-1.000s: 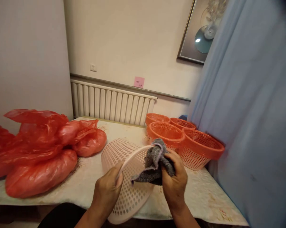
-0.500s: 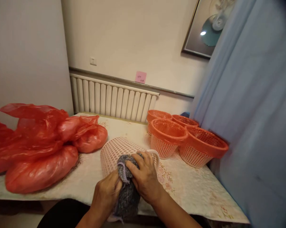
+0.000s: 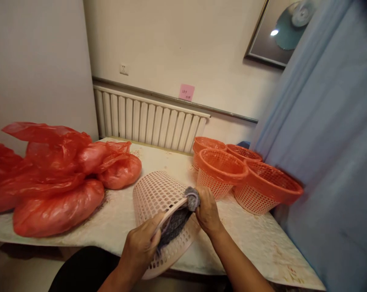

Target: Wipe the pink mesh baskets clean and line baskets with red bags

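Observation:
A pale pink perforated plastic basket [image 3: 154, 194] lies on its side at the table's near edge, its mouth turned toward me. My left hand [image 3: 141, 245] grips its rim at the lower left, fingers closed round the edge. My right hand [image 3: 207, 211] is closed on a grey knitted cloth [image 3: 180, 215] and presses it against the rim and into the basket's mouth. Part of the cloth hangs inside the basket, seen through the holes.
Several orange plastic baskets [image 3: 221, 167] stand upright at the table's right rear. Bulging red plastic bags [image 3: 58, 178] cover the left side. The table [image 3: 256, 243] has a pale floral cover. A radiator [image 3: 150, 121] runs along the wall behind, a blue curtain [image 3: 332, 142] hangs at right.
My right hand has carried the grey cloth from the basket's outside up to its rim and into the mouth. The basket has tipped so its opening faces me more. My view shifted slightly left.

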A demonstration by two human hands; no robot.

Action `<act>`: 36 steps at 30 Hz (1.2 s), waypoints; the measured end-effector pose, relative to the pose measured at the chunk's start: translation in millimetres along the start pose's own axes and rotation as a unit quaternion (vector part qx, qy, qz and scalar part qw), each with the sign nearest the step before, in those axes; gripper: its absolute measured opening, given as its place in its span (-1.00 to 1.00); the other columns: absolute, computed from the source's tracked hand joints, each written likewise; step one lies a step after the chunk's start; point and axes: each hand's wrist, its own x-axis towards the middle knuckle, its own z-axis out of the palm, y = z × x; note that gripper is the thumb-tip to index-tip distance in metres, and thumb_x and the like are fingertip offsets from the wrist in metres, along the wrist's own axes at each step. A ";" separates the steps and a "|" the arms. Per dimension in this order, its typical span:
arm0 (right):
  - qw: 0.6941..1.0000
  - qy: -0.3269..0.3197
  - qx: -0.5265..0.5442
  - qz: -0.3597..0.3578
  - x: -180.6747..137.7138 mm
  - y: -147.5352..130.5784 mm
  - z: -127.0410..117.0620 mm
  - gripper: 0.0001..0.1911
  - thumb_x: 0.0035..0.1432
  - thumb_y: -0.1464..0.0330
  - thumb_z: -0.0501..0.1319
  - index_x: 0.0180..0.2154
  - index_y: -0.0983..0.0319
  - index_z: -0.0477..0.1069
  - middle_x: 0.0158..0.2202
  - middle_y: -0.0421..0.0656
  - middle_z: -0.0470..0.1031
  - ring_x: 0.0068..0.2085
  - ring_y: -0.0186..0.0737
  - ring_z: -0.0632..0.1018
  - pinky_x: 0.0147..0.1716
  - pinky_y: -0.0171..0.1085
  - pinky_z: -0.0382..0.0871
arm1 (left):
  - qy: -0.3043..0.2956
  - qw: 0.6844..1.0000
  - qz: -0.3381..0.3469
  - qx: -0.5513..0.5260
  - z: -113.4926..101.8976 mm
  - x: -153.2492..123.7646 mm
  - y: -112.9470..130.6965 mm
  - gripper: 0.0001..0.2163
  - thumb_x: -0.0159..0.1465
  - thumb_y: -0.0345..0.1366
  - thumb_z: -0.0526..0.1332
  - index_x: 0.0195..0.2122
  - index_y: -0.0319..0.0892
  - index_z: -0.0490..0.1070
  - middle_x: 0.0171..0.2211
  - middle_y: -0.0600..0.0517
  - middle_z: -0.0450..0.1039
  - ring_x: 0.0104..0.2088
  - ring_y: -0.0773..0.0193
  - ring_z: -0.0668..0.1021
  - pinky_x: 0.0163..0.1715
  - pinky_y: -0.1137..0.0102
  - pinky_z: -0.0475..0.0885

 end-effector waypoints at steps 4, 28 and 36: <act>0.978 0.055 0.096 0.176 -33.8 47.7 21.5 -0.62 0.05 0.46 0.00 -0.07 0.22 0.32 -0.14 -0.08 0.41 -0.07 -0.13 0.40 -0.02 -0.10 0.28 | 0.003 1.000 0.009 0.006 -0.6 -2.4 0.0 -0.71 0.29 -0.45 0.02 0.02 -0.21 0.33 -0.26 -0.05 0.60 -0.31 0.31 0.65 -0.27 0.53 0.53; 0.999 -0.019 -0.006 -0.036 5.7 -37.1 -13.7 -0.59 -0.09 0.56 -0.01 -0.15 0.23 0.33 -0.18 -0.07 0.36 -0.11 -0.07 0.35 -0.09 -0.08 0.27 | -0.051 0.996 -0.052 0.052 -5.2 5.8 -11.8 -0.72 0.27 -0.41 0.04 0.01 -0.16 0.30 -0.17 -0.06 0.51 -0.19 0.20 0.59 -0.21 0.36 0.51; 1.000 -0.008 0.006 -0.004 -5.3 -13.0 -9.3 -0.57 -0.12 0.59 -0.01 -0.15 0.24 0.30 -0.21 -0.06 0.37 -0.15 -0.09 0.35 -0.12 -0.08 0.30 | -0.075 0.997 -0.008 0.014 -5.9 14.5 -10.3 -0.69 0.29 -0.46 0.00 0.05 -0.18 0.29 -0.24 -0.05 0.52 -0.23 0.24 0.60 -0.25 0.43 0.51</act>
